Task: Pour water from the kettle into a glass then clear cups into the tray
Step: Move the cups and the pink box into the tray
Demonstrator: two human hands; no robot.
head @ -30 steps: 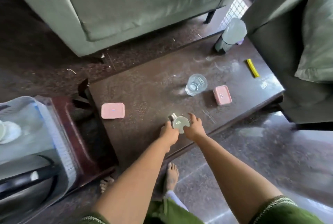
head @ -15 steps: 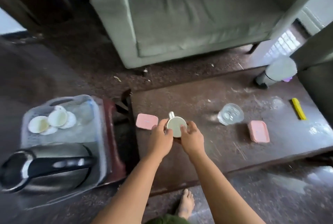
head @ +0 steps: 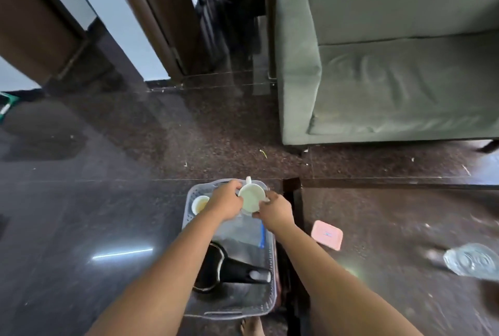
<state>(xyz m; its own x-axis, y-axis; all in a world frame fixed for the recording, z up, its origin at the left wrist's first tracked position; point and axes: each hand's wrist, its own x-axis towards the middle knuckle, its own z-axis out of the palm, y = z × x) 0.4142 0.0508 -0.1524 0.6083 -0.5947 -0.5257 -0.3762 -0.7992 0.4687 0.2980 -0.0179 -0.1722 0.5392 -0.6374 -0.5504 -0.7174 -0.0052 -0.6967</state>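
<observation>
Both hands grip white cup over far end of tray. Left hand fingers curl round cup's left side; right hand fingers pinch right side. Cup upright, mouth up toward camera, handle pointing away beyond fingertips. Second cup in tray left of left fingers. Kettle in tray near wrists, handle running left to right. Glass well right on table.

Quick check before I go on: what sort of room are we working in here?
Most likely a home living room. A green upholstered sofa stands on a polished dark stone floor, facing a low dark coffee table, and a wooden door frame shows behind.
</observation>
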